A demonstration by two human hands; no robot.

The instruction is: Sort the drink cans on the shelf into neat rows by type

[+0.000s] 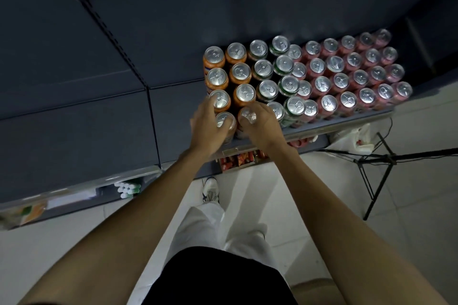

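Both of my forearms reach out from the bottom of the view toward the front edge of the shelf [322,129], above my pale trousers and one white shoe [210,189] on the tiled floor. My left hand [208,126] has its grip curled around the front can [224,121] of the leftmost orange row, fingers wrapped down its side with the silver top showing between them. My right hand [262,126] grasps the front can of the next orange row [247,115] in the same way, just beside the first. Behind these two, the orange cans [218,77] stand upright in two rows running toward the back of the shelf. To their right comes a row of dark cans [263,68], then a row of green cans [288,84], and beyond that a wide block of pink cans [352,77] in several rows reaching the shelf's right end. All cans stand close together, tops up. On the floor at the right stands a black tripod [376,163], with a white plastic bag [352,138] behind it. Small red packets [238,160] show on the shelf below.
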